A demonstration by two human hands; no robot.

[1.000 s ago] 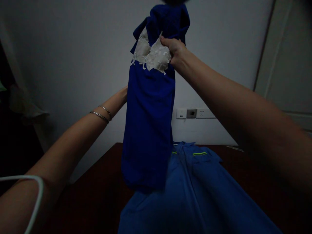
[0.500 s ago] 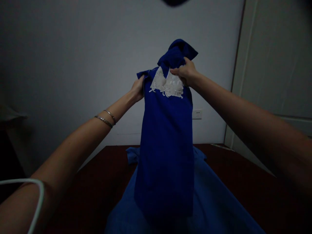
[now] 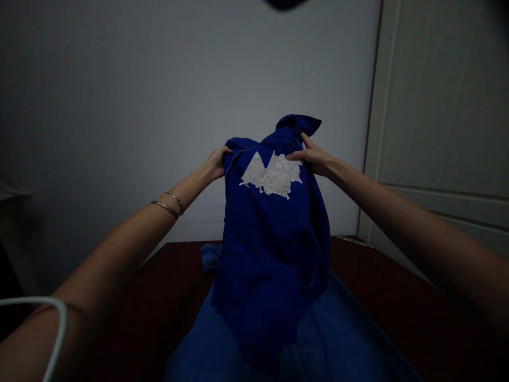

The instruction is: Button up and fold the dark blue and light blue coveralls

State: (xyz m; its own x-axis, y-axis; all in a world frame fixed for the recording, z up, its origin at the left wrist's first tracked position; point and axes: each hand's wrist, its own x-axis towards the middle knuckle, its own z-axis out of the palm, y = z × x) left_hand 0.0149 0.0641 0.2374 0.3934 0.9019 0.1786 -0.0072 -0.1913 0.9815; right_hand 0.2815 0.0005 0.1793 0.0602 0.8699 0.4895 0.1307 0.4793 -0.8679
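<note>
I hold a dark blue garment (image 3: 270, 249) with a white lace patch (image 3: 272, 174) up in front of me over the table. My left hand (image 3: 216, 162) grips its upper left edge, fingers curled round the cloth. My right hand (image 3: 312, 155) pinches the upper right part beside the lace, below a bunched blue fold. The garment's lower end hangs down onto a lighter blue garment (image 3: 345, 339) spread flat on the dark red-brown table (image 3: 397, 286).
A grey wall (image 3: 159, 95) stands behind the table. A pale door (image 3: 441, 122) is at the right. Two thin bracelets (image 3: 169, 203) circle my left wrist. A white cord (image 3: 55, 329) curves at the lower left.
Both hands have come down with the dark blue garment. My left hand went from behind the cloth to its upper left edge. The view has swung, and the wall sockets are out of sight.
</note>
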